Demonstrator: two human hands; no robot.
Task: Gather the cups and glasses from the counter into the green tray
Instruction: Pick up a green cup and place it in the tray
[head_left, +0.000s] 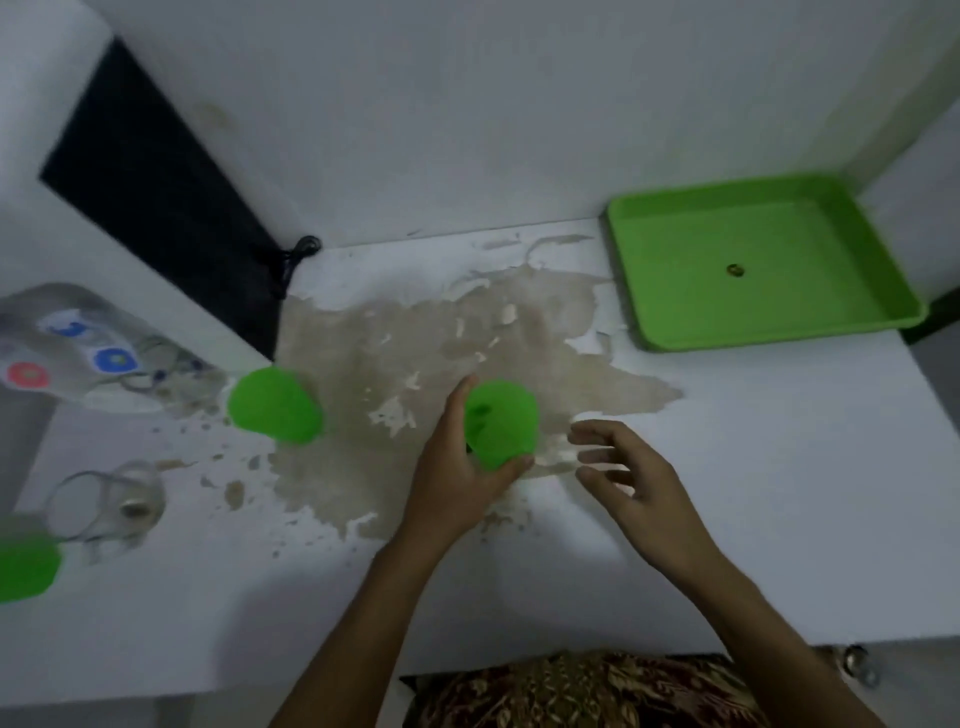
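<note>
Left hand (457, 462) grips green cup (501, 423); right hand (631, 467) spread.

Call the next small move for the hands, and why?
Probably carry the green cup up and right and set it in the green tray. The left hand already wraps that cup over the worn patch of counter, the right hand is open and empty beside it, and the tray holds no cups yet. Another green cup and a clear glass wait further left.
</note>
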